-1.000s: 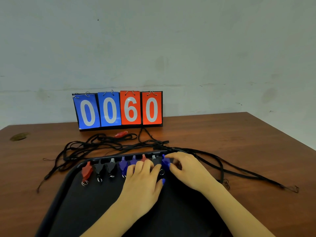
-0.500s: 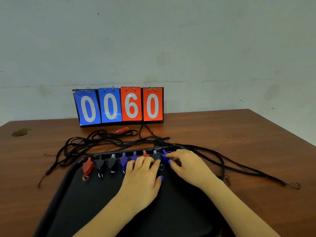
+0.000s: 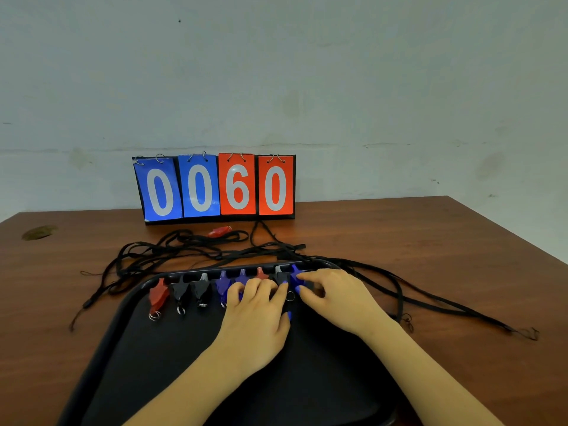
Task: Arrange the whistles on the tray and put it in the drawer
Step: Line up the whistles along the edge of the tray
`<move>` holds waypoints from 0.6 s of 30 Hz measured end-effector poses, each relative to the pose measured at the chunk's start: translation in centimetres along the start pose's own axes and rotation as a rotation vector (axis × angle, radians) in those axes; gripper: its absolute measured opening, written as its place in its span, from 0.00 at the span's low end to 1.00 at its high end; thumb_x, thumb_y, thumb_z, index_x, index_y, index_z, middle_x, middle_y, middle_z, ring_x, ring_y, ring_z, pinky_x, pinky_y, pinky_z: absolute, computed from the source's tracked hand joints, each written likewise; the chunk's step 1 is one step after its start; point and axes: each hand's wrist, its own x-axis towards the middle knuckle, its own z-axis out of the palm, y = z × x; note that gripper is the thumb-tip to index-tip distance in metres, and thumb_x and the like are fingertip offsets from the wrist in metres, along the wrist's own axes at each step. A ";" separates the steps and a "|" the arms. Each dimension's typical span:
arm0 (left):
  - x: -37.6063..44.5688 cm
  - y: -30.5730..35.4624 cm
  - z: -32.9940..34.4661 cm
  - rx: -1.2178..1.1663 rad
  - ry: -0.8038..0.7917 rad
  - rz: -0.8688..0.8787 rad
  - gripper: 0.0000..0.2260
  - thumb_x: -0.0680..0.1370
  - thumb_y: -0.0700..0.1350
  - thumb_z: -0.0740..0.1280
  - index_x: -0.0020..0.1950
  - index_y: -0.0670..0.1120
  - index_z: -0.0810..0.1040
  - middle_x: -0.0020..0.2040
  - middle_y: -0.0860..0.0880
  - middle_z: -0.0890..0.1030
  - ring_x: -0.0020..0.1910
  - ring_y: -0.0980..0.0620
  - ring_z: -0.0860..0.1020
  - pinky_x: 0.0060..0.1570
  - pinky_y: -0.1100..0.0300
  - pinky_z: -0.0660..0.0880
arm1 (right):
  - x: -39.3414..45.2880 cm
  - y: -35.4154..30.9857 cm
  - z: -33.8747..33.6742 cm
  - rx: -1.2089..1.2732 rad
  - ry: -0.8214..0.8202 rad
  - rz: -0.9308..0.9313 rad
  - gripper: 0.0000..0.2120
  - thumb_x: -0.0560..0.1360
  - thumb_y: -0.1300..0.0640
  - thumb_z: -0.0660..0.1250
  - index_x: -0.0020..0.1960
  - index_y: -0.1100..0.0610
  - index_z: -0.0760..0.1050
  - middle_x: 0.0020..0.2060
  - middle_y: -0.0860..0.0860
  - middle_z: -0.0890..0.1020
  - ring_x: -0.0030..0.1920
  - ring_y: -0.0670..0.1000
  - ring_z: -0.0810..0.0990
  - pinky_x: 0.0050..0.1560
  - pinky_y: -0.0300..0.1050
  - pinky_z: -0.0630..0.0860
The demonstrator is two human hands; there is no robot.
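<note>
A black tray (image 3: 129, 352) lies on the wooden table in front of me. Several whistles stand in a row along its far rim: a red whistle (image 3: 158, 295) at the left, then black and purple ones, and a blue whistle (image 3: 296, 276) at the right end. My right hand (image 3: 335, 298) pinches that blue whistle between thumb and fingers. My left hand (image 3: 256, 315) lies flat with its fingers resting on the whistles in the middle of the row, hiding parts of them. One more red whistle (image 3: 219, 231) lies on the table beyond the tray.
Black lanyard cords (image 3: 172, 253) lie tangled behind the tray and trail off to the right (image 3: 445, 302). A flip scoreboard (image 3: 215, 187) reading 0060 stands at the back against the wall. The table's right edge runs diagonally at the far right.
Both hands stay at the right end of the whistle row with only slight finger shifts. The view has tilted a little, so the scene sits lower in the picture.
</note>
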 end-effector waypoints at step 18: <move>0.4 -0.8 1.0 0.016 0.190 0.018 0.18 0.65 0.54 0.63 0.53 0.53 0.81 0.46 0.56 0.81 0.50 0.53 0.79 0.46 0.53 0.75 | -0.1 -0.2 0.0 -0.032 0.010 -0.049 0.21 0.78 0.48 0.57 0.71 0.45 0.64 0.47 0.43 0.74 0.43 0.40 0.68 0.38 0.30 0.63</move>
